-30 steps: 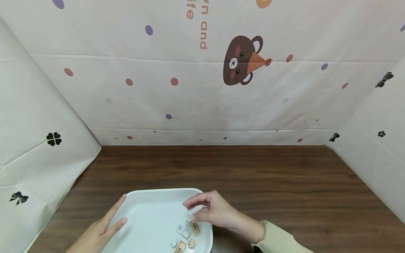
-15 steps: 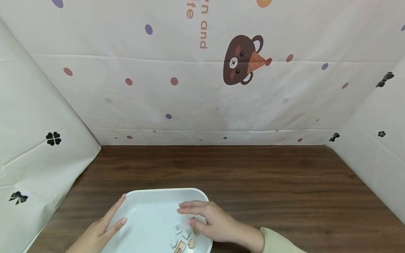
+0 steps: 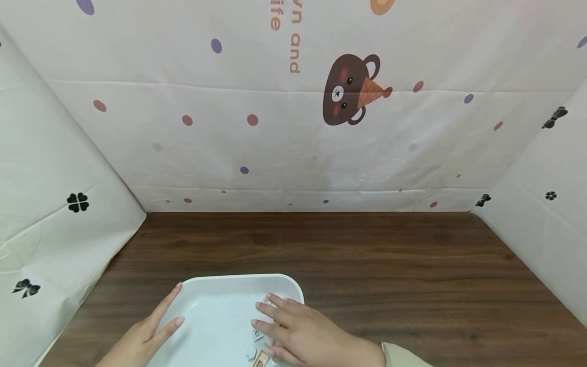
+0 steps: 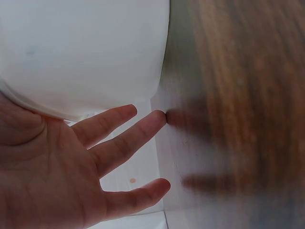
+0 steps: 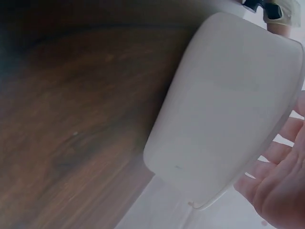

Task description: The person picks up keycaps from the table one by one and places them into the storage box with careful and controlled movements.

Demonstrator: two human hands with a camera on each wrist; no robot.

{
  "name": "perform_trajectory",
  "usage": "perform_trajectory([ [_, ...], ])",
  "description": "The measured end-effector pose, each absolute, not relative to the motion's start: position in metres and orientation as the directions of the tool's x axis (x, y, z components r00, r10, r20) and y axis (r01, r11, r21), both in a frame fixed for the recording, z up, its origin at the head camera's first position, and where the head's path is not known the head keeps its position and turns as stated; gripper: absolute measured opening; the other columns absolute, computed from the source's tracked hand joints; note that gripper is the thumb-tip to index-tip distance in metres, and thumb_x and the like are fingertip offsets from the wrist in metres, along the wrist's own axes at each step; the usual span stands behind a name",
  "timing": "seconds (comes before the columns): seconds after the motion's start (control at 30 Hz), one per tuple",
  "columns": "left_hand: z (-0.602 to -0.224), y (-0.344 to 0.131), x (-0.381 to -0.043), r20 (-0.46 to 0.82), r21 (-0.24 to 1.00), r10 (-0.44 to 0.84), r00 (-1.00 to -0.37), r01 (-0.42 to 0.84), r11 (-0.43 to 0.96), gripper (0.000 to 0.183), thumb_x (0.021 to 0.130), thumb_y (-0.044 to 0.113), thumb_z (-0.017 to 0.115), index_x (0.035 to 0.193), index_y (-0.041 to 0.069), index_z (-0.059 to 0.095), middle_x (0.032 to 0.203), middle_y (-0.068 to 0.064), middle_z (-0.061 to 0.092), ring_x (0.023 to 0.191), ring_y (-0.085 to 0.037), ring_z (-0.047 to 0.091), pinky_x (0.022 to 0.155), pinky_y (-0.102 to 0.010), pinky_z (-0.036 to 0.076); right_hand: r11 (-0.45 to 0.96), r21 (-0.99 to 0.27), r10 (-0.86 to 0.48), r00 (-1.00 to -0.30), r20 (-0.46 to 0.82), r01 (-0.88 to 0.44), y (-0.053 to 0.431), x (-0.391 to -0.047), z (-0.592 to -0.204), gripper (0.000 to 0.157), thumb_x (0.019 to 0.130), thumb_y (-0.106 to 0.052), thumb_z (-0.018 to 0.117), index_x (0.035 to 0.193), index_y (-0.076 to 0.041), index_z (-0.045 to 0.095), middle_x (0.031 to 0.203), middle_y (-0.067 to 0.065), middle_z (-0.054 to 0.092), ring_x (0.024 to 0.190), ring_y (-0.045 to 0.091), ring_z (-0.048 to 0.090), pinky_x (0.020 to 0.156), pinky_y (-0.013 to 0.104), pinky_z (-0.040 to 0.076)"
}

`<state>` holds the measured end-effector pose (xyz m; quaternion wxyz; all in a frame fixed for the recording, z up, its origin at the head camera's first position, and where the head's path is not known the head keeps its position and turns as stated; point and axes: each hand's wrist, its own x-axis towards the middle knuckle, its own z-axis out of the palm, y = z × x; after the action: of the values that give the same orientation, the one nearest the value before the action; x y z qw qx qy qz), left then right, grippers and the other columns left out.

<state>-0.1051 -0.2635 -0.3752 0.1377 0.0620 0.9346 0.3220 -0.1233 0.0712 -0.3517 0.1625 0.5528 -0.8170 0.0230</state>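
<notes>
A white tray (image 3: 215,308) sits on the table, with small pieces on its right side. My right hand (image 3: 314,334) spreads palm down over them, fingers reaching left and covering some. Beside its fingertips show a white patterned square (image 3: 257,334) and another pale square (image 3: 267,301). Lower down are a small white piece (image 3: 250,353) and a wooden rectangle (image 3: 261,359) with dark marks. At the tray's left rim rests my left hand (image 3: 137,334), fingers extended and nothing gripped. From the left wrist, that hand's fingers (image 4: 128,138) splay beside the tray's outer wall (image 4: 95,52).
A dark wood table (image 3: 390,270) extends behind and to the right of the tray. White printed cloth (image 3: 229,142) with dots and a bear stands along the back. Cloth walls also close in the left and right sides.
My right hand goes from pinching a small clear or white piece to lying spread over the pieces, nearer me. A pale square now shows by its upper fingertips. The left hand stays put.
</notes>
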Motion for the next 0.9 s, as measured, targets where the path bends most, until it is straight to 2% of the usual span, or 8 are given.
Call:
perform_trajectory([
  [0.13,-0.376,-0.263,-0.105,-0.201,0.616,0.205,-0.958,0.039,0.787,0.065,0.097,0.036,0.041,0.148,0.018,0.004,0.147,-0.022,0.018,0.120,-0.049,0.038,0.083,-0.061,0.039,0.397,0.159,-0.901,-0.351,0.256,-0.904,0.076,-0.121,-0.355,0.042,0.098,-0.038,0.037,0.133,-0.019,0.047,0.141,0.004,0.040,0.134,0.022,0.029,0.103,0.035,0.033],
  [0.33,-0.379,-0.263,-0.104,-0.103,0.601,0.197,-0.975,0.097,0.794,0.063,0.097,0.034,0.043,0.148,0.019,0.009,0.146,-0.019,0.025,0.117,-0.044,0.044,0.082,-0.058,0.041,0.406,0.179,-0.900,-0.358,0.249,-0.896,0.083,-0.120,-0.358,0.045,0.098,-0.042,0.031,0.134,-0.020,0.046,0.143,0.003,0.037,0.135,0.024,0.027,0.104,0.037,0.032],
  [0.53,-0.378,-0.263,-0.103,-0.083,0.598,0.196,-0.977,0.109,0.794,0.063,0.096,0.032,0.045,0.148,0.019,0.010,0.145,-0.019,0.027,0.115,-0.043,0.046,0.082,-0.058,0.041,0.418,0.198,-0.895,-0.364,0.260,-0.887,0.091,-0.121,-0.360,0.045,0.096,-0.044,0.036,0.132,-0.020,0.049,0.143,0.004,0.037,0.134,0.026,0.028,0.103,0.038,0.032],
  [0.7,-0.378,-0.263,-0.103,-0.101,0.599,0.199,-0.975,0.100,0.795,0.064,0.097,0.032,0.044,0.148,0.017,0.009,0.145,-0.021,0.025,0.116,-0.045,0.045,0.083,-0.059,0.040,0.434,0.244,-0.888,-0.367,0.275,-0.867,0.100,-0.121,-0.362,0.047,0.097,-0.046,0.033,0.133,-0.020,0.047,0.143,0.003,0.036,0.134,0.026,0.027,0.104,0.038,0.025],
  [0.9,-0.379,-0.264,-0.104,-0.117,0.604,0.204,-0.972,0.094,0.791,0.064,0.097,0.032,0.043,0.148,0.017,0.008,0.146,-0.022,0.023,0.116,-0.047,0.043,0.082,-0.060,0.040,0.456,0.213,-0.874,-0.389,0.291,-0.864,0.109,-0.119,-0.362,0.049,0.096,-0.048,0.032,0.135,-0.021,0.046,0.144,0.004,0.035,0.134,0.027,0.026,0.107,0.038,0.014],
])
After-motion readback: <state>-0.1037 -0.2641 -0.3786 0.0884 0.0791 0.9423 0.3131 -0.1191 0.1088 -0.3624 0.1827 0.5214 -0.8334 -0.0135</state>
